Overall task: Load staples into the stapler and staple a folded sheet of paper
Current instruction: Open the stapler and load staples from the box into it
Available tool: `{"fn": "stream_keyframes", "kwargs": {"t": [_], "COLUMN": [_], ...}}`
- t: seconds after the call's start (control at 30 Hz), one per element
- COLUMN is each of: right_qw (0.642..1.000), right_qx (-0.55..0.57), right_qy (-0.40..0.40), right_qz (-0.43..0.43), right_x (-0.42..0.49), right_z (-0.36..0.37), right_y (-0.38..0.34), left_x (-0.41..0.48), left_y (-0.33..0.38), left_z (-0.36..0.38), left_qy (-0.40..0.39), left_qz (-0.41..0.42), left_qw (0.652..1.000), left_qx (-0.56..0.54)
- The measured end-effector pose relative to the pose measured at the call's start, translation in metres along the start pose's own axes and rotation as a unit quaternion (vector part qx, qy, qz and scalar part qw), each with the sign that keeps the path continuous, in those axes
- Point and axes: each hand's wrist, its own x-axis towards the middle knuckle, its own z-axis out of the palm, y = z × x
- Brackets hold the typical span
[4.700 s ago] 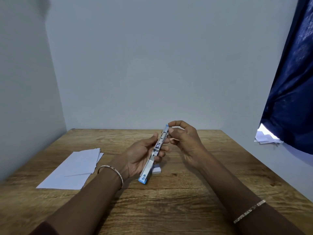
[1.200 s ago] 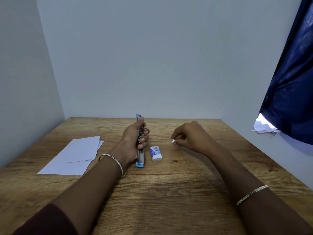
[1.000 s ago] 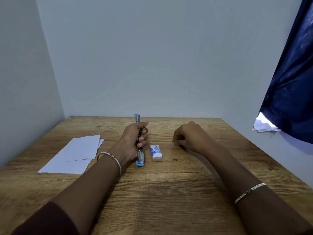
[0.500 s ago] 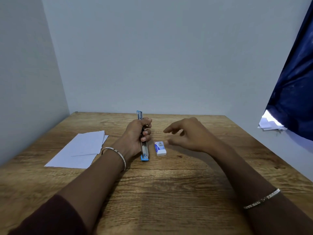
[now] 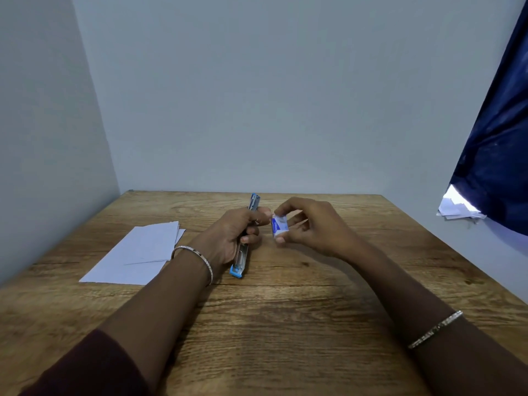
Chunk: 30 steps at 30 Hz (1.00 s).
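My left hand (image 5: 228, 235) grips a slim blue and silver stapler (image 5: 241, 260) around its middle. The stapler's near end rests on the wooden table (image 5: 271, 324) and its far end points away from me. Just to the right, my right hand (image 5: 311, 227) pinches a small white and blue staple box (image 5: 278, 225) between thumb and fingers, lifted a little off the table. The box sits close to the left hand's fingertips. Folded white paper sheets (image 5: 140, 252) lie flat on the table's left side.
Pale walls close the table in at the back and left. A dark blue curtain (image 5: 497, 155) hangs at the right, with loose white papers (image 5: 457, 210) beneath its edge. I wear a bracelet on each wrist.
My right hand has reached left, picked the staple box up off the table and raised it beside the stapler. The left hand keeps its grip on the stapler.
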Motion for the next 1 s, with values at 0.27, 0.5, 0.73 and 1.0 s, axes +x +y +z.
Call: {"fn": "stream_keyframes", "kwargs": {"t": [0.27,0.5,0.73,1.0], "right_qw": [0.997,0.996,0.998,0.997], "right_qx": [0.068,0.070,0.024,0.004], "right_qy": [0.036,0.048,0.048,0.083], "right_qz": [-0.001,-0.014,-0.038,-0.008], "right_x": [0.002,0.003,0.001,0.002], "right_z": [-0.004,-0.003,0.007,0.015], "right_y": [0.001,0.004,0.002,0.002], "left_x": [0.000,0.000,0.000,0.004], "left_y": [-0.003,-0.006,-0.006,-0.004], "left_z": [0.000,0.001,0.002,0.002], "left_qy": [-0.028,-0.003,0.066,0.096], "left_qz": [0.092,0.165,0.172,0.124], "left_qw": [0.993,0.977,0.977,0.986], "left_qx": [0.066,0.137,0.111,0.061]}}
